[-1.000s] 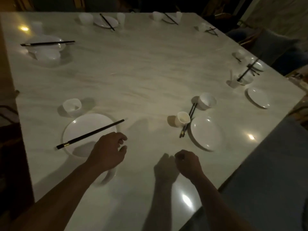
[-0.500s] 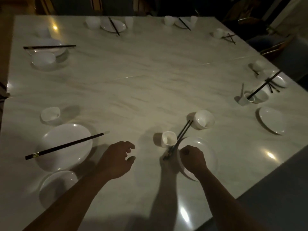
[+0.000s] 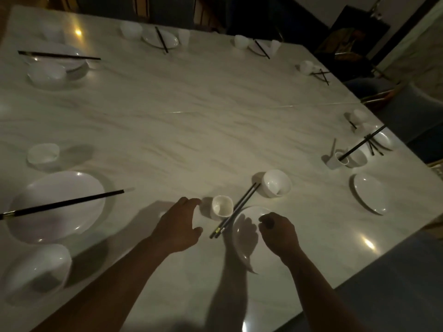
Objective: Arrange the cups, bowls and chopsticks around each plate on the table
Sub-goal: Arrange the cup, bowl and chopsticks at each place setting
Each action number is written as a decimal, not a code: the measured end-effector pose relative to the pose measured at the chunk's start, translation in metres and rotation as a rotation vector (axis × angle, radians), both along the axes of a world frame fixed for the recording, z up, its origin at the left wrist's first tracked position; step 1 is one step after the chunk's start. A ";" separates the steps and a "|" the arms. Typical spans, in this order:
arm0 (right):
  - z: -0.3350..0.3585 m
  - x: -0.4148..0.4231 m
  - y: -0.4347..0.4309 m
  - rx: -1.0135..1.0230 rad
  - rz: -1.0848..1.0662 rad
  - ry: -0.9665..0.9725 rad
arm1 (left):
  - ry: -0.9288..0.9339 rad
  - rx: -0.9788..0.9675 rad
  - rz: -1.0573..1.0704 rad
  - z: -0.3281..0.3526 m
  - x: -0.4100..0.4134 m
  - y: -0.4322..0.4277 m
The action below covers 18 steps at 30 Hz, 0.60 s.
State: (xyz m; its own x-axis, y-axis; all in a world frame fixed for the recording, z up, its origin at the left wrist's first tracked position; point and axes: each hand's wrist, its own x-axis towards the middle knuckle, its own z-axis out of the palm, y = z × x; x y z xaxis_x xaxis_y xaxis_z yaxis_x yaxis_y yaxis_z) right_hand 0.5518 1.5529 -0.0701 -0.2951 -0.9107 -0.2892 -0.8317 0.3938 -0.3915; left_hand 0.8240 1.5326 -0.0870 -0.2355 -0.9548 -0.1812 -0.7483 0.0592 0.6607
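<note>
A white plate (image 3: pixel 242 245) lies near the table's front edge. Dark chopsticks (image 3: pixel 236 209) lean across its left rim. A small white cup (image 3: pixel 221 207) stands just left of them, and a white bowl (image 3: pixel 276 183) sits beyond. My left hand (image 3: pixel 178 226) hovers with relaxed, spread fingers just left of the cup, not touching it. My right hand (image 3: pixel 279 233) is curled into a fist over the plate's right side, and I see nothing held in it.
To the left are a large plate (image 3: pixel 79 221) with chopsticks (image 3: pixel 62 203) across it, a cup (image 3: pixel 43 153) and a bowl (image 3: pixel 38 267). On the right are another plate (image 3: pixel 369 196), a cup (image 3: pixel 335 159) and a bowl (image 3: pixel 358 157). More settings line the far edges of the marble table (image 3: pixel 191 121).
Both hands have moved right and forward, from beside the left plate to the setting at the front right. The left hand now sits next to the cup and the right fist over the plate.
</note>
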 end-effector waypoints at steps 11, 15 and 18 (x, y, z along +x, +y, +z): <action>-0.049 -0.128 -0.151 -0.180 0.614 0.181 | -0.134 0.107 0.156 -0.028 -0.083 -0.035; -0.055 -0.146 -0.174 -0.040 0.850 0.278 | -0.142 0.017 0.217 -0.041 -0.102 -0.026; -0.050 -0.151 -0.181 -0.028 0.887 0.258 | -0.191 -0.017 0.324 -0.038 -0.116 -0.022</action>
State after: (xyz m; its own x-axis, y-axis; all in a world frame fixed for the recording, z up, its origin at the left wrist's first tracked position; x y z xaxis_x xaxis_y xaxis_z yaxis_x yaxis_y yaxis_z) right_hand 0.4006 1.3715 -0.1201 0.4613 -0.8398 -0.2863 -0.8872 -0.4354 -0.1523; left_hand 0.7082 1.5107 -0.1250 0.1157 -0.9776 -0.1758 -0.8398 -0.1908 0.5083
